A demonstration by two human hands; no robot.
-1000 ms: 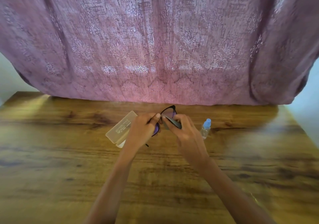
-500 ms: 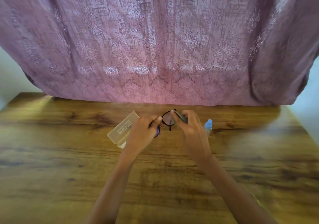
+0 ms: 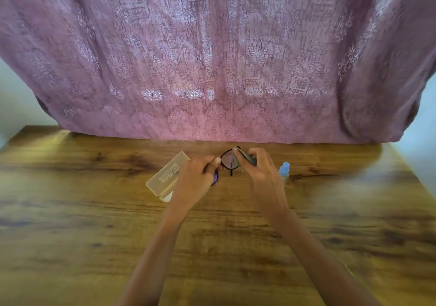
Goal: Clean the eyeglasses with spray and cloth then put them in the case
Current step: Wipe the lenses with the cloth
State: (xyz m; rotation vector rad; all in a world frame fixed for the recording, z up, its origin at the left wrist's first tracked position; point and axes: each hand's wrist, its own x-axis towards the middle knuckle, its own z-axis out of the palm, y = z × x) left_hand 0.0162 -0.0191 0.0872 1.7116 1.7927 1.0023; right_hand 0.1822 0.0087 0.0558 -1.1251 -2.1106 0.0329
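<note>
Left hand (image 3: 198, 180) grips 1 end of the black-framed eyeglasses (image 3: 227, 162), thumb on the rim. The glasses are held above the brown wooden table (image 3: 94, 223), between the 2 hands. Right hand (image 3: 262, 171) pinches a folded grey cloth (image 3: 245, 158) over the exposed lens.

Judged step: wiping 1 lens.

- Keep the left grip on the frame, off the glass.
- Sandwich the lens in cloth and stroke lightly from centre to rim.
- Avoid twisting the bridge.

The translucent beige plastic case (image 3: 167, 174) lies just left of the left hand; cannot tell if its lid is open. A small clear spray bottle with blue cap (image 3: 284, 170) stands beside the right hand.
</note>
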